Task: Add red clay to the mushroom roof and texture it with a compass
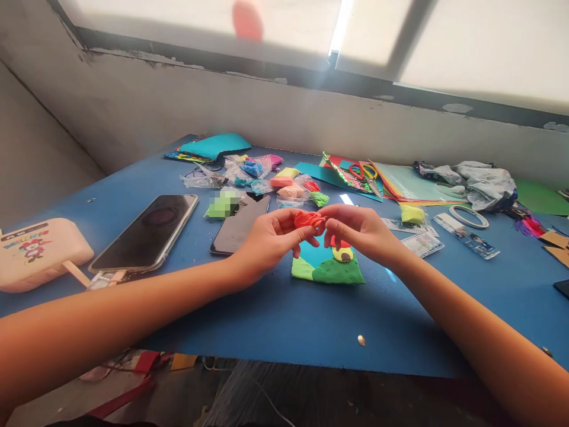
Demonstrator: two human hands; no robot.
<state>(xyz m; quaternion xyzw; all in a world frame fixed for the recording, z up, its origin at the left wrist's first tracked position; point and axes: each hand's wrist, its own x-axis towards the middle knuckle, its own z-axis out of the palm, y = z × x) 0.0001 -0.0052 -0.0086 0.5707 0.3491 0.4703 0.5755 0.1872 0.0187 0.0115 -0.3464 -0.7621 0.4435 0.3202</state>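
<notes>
A wrinkled red-orange lump of soft modelling clay [308,219] is held up over the table in my left hand [278,237], between thumb and fingers. At its right end, the curled fingertips of my right hand [358,228] pinch at the lump. Just below both hands lies a small clay picture [338,273], with a blue upper part, green hills and a little yellow house [343,254] with a red top. My hands cover part of its upper edge. Behind them sit several small plastic bags of coloured clay [291,188].
A phone [149,234] and a pink power bank [42,252] are at the left. A dark tablet-like slab [235,231] lies beside my left hand. Scissors [367,175], coloured sheets [409,181], a tape roll [469,216] and crumpled cloth [482,184] occupy the back right.
</notes>
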